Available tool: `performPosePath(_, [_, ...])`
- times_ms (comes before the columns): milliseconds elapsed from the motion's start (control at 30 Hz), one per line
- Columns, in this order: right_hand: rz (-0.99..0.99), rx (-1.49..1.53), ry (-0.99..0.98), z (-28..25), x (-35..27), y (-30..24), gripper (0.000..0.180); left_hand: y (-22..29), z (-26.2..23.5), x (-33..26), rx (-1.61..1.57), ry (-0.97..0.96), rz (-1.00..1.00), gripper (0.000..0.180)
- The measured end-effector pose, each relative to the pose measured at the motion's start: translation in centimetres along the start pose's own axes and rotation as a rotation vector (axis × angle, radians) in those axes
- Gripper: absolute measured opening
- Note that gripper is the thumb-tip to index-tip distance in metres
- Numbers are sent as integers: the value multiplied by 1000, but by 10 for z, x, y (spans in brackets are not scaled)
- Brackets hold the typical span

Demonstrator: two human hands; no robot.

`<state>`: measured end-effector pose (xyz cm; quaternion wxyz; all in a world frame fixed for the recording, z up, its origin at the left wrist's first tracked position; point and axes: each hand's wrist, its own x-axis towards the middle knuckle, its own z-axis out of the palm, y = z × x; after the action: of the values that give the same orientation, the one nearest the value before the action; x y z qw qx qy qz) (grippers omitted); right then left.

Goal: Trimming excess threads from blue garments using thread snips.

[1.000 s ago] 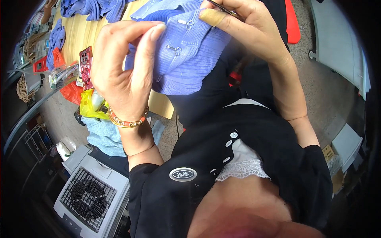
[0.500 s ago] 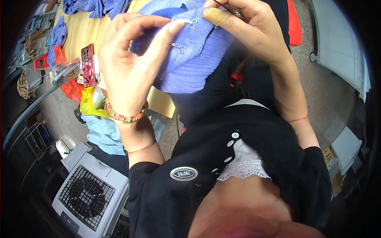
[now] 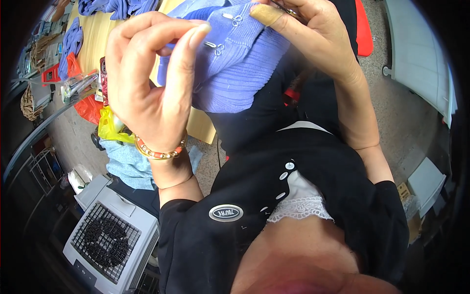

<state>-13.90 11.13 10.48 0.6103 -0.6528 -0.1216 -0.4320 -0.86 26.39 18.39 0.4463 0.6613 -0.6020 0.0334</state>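
Note:
A lavender-blue ribbed knit garment (image 3: pixel 240 63) with small metal hook fasteners is held up in front of me. My left hand (image 3: pixel 152 88), with a beaded bracelet at the wrist, pinches its left edge between thumb and fingers near a fastener. My right hand (image 3: pixel 313 39) grips the garment's upper right part; a tan plaster wraps one finger, and a thin metal tool shows at its fingertips. The garment's lower end hangs over my black top.
A wooden table (image 3: pixel 98 34) at upper left carries more blue garments (image 3: pixel 73 39), a clear bottle and small items. Red and yellow bags (image 3: pixel 105 125) and a light blue cloth lie below it. A white fan unit (image 3: pixel 105 237) stands at lower left.
My left hand has lifted and drawn its fingers together at the garment's edge. The garment and my right hand have moved slightly up in view.

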Motion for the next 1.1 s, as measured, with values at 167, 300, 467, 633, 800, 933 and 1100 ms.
performPosePath(167, [548,-292,140,24,18,-58,32,-13,12,-7,-146,144,6,11])
performPosePath(300, [591,-458,-32,11,28,-81,38,-15,21,-6,-216,162,-2,12])
performPosePath(467, [415,-578,-143,18,24,-79,36,-16,24,-15,-279,193,-45,9])
performPosePath(633, [418,-635,-147,18,24,-81,34,-16,28,-13,-293,204,-28,9])
performPosePath(800, [417,-715,-162,20,26,-85,31,-14,31,-13,-305,228,-47,10])
performPosePath(933, [430,-744,-151,19,26,-88,29,-12,32,-9,-298,211,-33,10])
performPosePath(1100, [422,-702,-147,21,26,-83,28,-11,31,-11,-288,208,-15,10])
